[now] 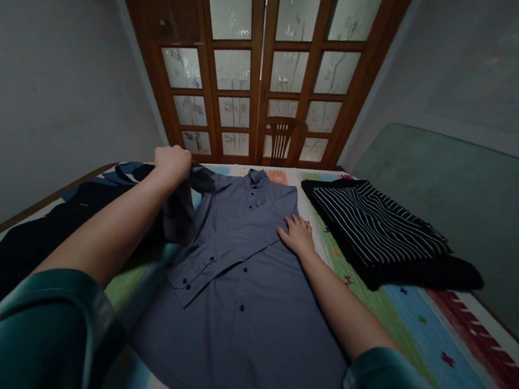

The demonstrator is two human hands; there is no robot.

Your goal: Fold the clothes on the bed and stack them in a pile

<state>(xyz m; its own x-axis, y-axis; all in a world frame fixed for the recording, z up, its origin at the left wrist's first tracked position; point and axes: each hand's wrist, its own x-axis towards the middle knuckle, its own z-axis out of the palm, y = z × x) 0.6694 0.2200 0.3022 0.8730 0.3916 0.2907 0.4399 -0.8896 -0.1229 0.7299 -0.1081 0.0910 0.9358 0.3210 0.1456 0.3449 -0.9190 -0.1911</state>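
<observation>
A grey button-up shirt (pixel 272 327) lies spread on the table, its collar at the far end and its hem toward me. One sleeve is folded across the front, with the cuff at the lower left. My left hand (pixel 172 163) is closed on the other sleeve, lifting it above the table at the shirt's left side; part of that sleeve hangs down below the hand. My right hand (pixel 298 235) rests flat with fingers spread on the shirt's right edge, near the fold of the crossed sleeve.
A folded black-and-white striped garment (pixel 373 223) lies on black clothing (pixel 438 271) at the right. Dark clothes (pixel 60 215) are heaped at the left. A colourful patterned cloth (pixel 417 325) covers the table. Beyond the far edge stand a wooden chair (pixel 281 136) and glazed wooden doors.
</observation>
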